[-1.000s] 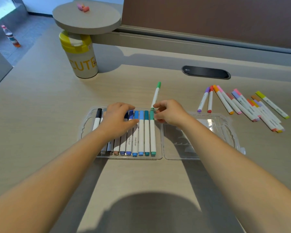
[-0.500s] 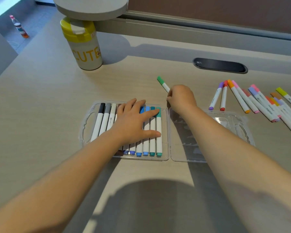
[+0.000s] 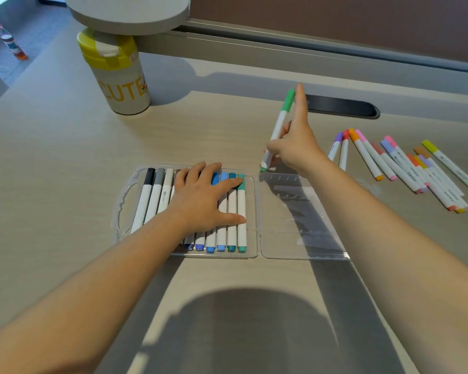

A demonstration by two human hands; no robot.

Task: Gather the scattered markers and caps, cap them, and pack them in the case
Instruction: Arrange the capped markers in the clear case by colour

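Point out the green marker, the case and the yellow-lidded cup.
green marker (image 3: 277,130): head view, on its white barrel above the right hand's grip.
case (image 3: 287,211): head view, on the bare clear right half.
cup (image 3: 125,90): head view, on its printed side wall.

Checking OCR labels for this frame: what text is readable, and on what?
"CUTE": yellow letters on the cup with the yellow lid.
Small print on the barrels of the markers in the case: too small to read.
Print on the loose markers on the desk: too blurred to read.
Nothing else carries text.
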